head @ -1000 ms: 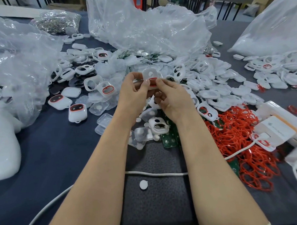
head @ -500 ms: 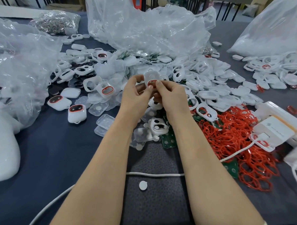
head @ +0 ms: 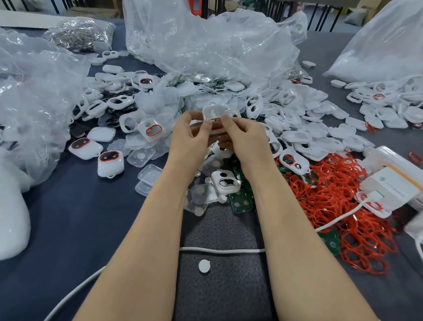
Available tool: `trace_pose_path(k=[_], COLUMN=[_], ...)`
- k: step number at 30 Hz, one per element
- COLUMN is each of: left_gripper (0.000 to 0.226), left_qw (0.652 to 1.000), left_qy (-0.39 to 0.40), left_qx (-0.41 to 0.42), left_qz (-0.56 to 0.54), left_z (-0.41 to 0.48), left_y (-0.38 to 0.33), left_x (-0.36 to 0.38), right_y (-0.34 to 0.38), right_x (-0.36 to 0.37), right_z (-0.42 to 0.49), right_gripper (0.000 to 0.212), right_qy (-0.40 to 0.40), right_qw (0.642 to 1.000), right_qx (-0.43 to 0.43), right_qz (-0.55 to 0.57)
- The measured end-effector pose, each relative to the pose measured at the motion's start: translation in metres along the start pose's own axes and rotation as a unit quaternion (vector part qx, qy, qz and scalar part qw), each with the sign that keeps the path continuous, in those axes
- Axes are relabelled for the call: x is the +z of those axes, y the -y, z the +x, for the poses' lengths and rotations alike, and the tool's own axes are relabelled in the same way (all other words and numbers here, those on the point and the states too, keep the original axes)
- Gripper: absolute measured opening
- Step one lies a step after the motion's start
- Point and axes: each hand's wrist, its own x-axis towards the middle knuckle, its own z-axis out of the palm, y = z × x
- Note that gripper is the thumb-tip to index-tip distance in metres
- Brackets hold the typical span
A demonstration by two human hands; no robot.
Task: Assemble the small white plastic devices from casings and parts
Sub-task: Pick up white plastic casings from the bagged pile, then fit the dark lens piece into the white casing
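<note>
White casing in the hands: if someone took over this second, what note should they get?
Left hand and right hand: both pinch one white casing above the table, a red ring showing at its lower edge.
Parts: loose casings heaped beyond and right of the hands; red rings piled to the right; green boards between the forearms.
Done: two closed devices with red-rimmed windows lie to the left.
Left: finish the held unit, apparently by pressing parts in; then work through the heap.
</note>
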Motion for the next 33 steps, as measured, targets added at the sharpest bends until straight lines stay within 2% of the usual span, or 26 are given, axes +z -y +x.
trace_pose_path(k=[3, 6, 10, 13, 17, 19, 21, 23, 24, 27, 29, 31, 33], left_gripper=[0.016, 0.025, 0.022, 0.022, 0.016, 0.014, 0.024, 0.03, 0.027, 0.013, 0.021, 0.041, 0.044], left_qw=[0.999, 0.999, 0.999, 0.999, 0.999, 0.997, 0.996, 0.998, 0.999, 0.999, 0.998, 0.998, 0.999], left_qy=[0.022, 0.043, 0.035, 0.04, 0.036, 0.025, 0.01, -0.005, -0.007, 0.006, 0.012, 0.0, -0.019], left_qx=[-0.013, -0.022, -0.007, 0.005, 0.01, -0.026, -0.061, -0.059, -0.047, -0.021, -0.02, -0.017, -0.021], left_qz=[-0.028, 0.0, 0.016, 0.023, -0.036, -0.064, -0.068, -0.034, -0.017, 0.04, 0.063, 0.067, 0.045], left_z=[-0.003, -0.004, -0.003, -0.003, -0.004, -0.005, -0.003, -0.002, -0.001, 0.001, 0.0, 0.0, 0.0], left_y=[-0.002, -0.001, -0.003, -0.003, -0.009, -0.015, -0.021, -0.027, -0.029, -0.031, -0.031, -0.031, -0.034], left_x=[0.003, 0.004, 0.001, 0.001, 0.004, 0.005, 0.002, -0.003, -0.007, -0.021, -0.028, -0.033, -0.04], right_y=[-0.001, -0.003, -0.001, 0.002, 0.007, 0.011, 0.014, 0.015, 0.016, 0.017, 0.022, 0.028, 0.036], right_x=[0.0, 0.0, -0.001, -0.004, -0.009, -0.009, -0.005, 0.0, 0.004, 0.018, 0.031, 0.047, 0.061], right_z=[0.002, 0.004, 0.002, 0.003, 0.001, 0.0, -0.002, -0.004, -0.005, -0.007, -0.009, -0.011, -0.012], right_gripper=[0.023, 0.025, 0.02, 0.008, 0.01, 0.011, 0.009, 0.004, 0.001, 0.015, 0.018, 0.016, 0.015], right_qy=[-0.034, -0.052, -0.022, -0.012, -0.017, 0.002, 0.026, 0.043, 0.05, 0.043, 0.015, -0.006, 0.005], right_qw=[0.998, 0.994, 0.999, 1.0, 1.0, 0.999, 0.998, 0.993, 0.989, 0.975, 0.963, 0.956, 0.955], right_qx=[-0.004, -0.006, 0.008, 0.005, -0.024, -0.043, -0.061, -0.087, -0.102, -0.131, -0.155, -0.177, -0.191], right_qz=[-0.058, -0.097, -0.025, 0.014, 0.009, 0.01, -0.017, -0.069, -0.093, -0.172, -0.221, -0.235, -0.229])
